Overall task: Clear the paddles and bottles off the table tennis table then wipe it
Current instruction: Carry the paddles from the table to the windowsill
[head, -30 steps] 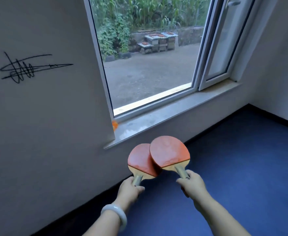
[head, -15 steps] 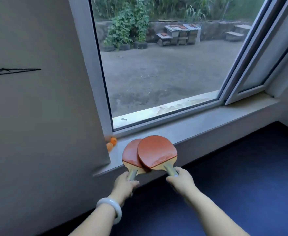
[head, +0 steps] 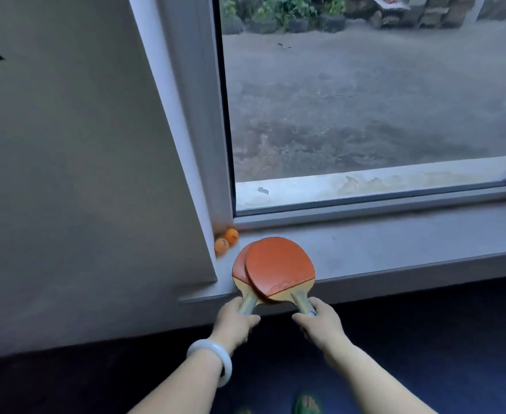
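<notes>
Two overlapping paddles (head: 278, 268) are being gripped by their handles, left hand (head: 235, 322) and right hand (head: 322, 322) curled; blades should be lowered flat onto the windowsill (head: 395, 252) ahead.

Paddles: two. One (head: 239, 271) in my left hand (head: 235, 319), red face up, mostly covered by the other (head: 280, 267), which I hold in my right hand (head: 320, 322); each hand grips one handle.

Hands: two, both mine.

Balls: two, orange, touching each other in the corner of the sill, one (head: 231, 236) nearer the glass, one (head: 221, 245) nearer me.

Bracelets: one (head: 215, 358), pale, on my left wrist.

Window sills: one (head: 395, 249), grey.

Window panes in view: one (head: 365, 100).

Shoes: one green toe (head: 307, 404) plainly seen at the bottom edge; a second beside it is too dim to count.
</notes>
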`<state>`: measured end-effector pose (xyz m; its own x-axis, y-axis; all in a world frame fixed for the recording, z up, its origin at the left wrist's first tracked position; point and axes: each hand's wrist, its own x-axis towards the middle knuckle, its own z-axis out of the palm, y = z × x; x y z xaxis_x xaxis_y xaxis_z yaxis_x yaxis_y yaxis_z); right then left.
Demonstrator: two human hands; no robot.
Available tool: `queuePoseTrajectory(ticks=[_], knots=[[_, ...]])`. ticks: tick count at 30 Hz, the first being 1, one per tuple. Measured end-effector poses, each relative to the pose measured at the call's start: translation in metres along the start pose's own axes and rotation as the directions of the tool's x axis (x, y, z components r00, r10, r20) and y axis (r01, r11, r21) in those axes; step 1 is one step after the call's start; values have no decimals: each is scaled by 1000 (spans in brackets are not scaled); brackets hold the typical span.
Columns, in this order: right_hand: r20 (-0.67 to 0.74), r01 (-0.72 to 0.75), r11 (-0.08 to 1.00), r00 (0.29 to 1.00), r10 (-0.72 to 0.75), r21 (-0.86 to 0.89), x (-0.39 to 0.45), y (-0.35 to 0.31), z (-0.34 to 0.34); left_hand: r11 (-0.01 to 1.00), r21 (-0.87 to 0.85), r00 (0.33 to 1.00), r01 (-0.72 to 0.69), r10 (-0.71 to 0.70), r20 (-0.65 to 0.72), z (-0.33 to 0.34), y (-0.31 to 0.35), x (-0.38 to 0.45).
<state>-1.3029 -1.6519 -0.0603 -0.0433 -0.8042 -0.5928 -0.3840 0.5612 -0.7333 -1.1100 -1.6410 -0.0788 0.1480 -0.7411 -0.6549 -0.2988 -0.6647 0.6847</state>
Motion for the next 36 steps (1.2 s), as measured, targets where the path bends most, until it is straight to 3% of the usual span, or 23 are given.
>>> queuePoseTrajectory(ticks=[18, 25, 36], knots=[[43, 33, 994, 999, -28, -104, 76, 11, 14, 999, 23, 996, 43, -41, -78, 28, 13, 49], [152, -8, 992, 988, 27, -126, 74, 5, 20, 1000, 30, 997, 7, -5, -81, 24, -3, 43], [146, -18, 985, 988, 43, -171, 82, -7, 38, 996, 79, 990, -32, 43, -136, 16, -2, 49]])
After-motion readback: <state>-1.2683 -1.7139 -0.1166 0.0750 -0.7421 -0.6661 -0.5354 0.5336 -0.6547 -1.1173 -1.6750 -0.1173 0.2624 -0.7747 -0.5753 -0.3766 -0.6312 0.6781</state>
